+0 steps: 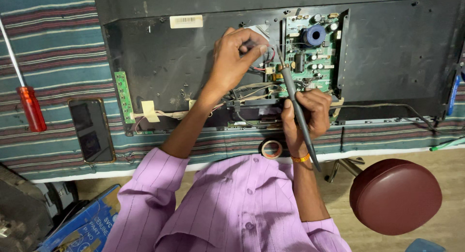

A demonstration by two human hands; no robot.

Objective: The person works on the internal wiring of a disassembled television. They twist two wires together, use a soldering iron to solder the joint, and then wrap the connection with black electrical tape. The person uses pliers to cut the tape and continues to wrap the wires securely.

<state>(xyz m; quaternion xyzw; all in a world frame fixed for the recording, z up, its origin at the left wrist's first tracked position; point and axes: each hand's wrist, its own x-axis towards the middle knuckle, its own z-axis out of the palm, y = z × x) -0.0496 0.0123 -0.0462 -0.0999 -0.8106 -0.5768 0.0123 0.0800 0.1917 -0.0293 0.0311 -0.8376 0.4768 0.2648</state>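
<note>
Nearest the wearer, a pink pin-striped shirt (232,203) fills the bottom of the view, with a blue printed carton (80,228) at about seven o'clock on the floor and a round maroon stool (395,196) at four o'clock. Just past the shirt, a small roll of tape (271,149) lies on the striped cloth (53,53) at the table's near edge. The right hand (305,114) is closed around a grey soldering iron (296,106), gripping it like a pen; the iron's long axis runs from about five o'clock, where its cord end passes the wrist, up to eleven o'clock, with the thin tip pointing at the left edge of the green circuit board (312,48). The left hand (235,58), beyond it at eleven o'clock from the iron, is pinched shut on something small and dark beside the red and white wires (264,65); what exactly it pinches I cannot tell. Both work over the black back panel (397,53) of a flat screen lying face down. At nine o'clock a dark phone (91,130) rests on the cloth, and a red-handled screwdriver (29,104) lies farther left. A narrow green strip board (124,97) sits at the panel's left edge, with a piece of pale masking tape (149,110) beside it. Farthest away, near twelve o'clock, a pale rectangular barcode sticker (186,21) is stuck on the panel.
</note>
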